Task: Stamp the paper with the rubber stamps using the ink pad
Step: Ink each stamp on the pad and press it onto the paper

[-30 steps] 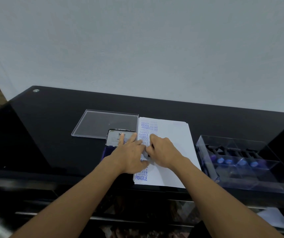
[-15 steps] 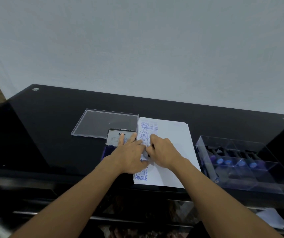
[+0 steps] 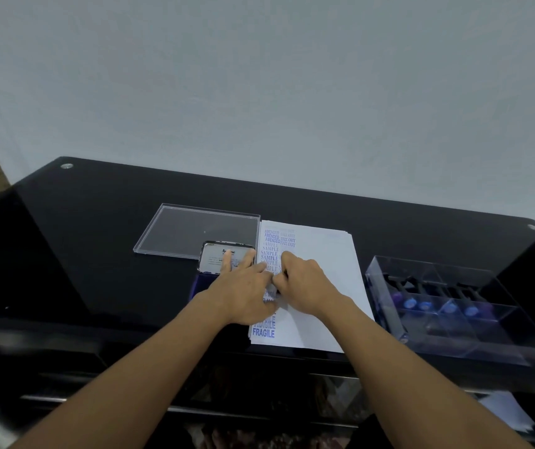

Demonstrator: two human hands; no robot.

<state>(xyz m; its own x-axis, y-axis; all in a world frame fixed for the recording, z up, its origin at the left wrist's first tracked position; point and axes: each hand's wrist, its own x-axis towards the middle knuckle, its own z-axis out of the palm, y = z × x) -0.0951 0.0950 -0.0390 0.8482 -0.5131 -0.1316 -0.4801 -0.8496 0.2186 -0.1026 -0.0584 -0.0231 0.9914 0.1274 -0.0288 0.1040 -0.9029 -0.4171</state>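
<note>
White paper (image 3: pixel 321 254) is getting pinned by the flat left hand (image 3: pixel 243 286), right hand (image 3: pixel 305 280) is pinching the mostly hidden stamp (image 3: pixel 279 282). Rocking it is probably going to smudge nearby prints.

From my feed I see a glossy black glass worktop (image 3: pixel 97 254) against a plain pale grey wall (image 3: pixel 259 92). A round metal cap (image 3: pixel 66 165) sits at its far left corner, and another (image 3: pixel 533 226) at the far right. A clear flat lid (image 3: pixel 195 231) lies left of centre. To the right stands a clear compartment box (image 3: pixel 384 298). Below the worktop's right end I make out white sheets (image 3: pixel 506 413).
</note>
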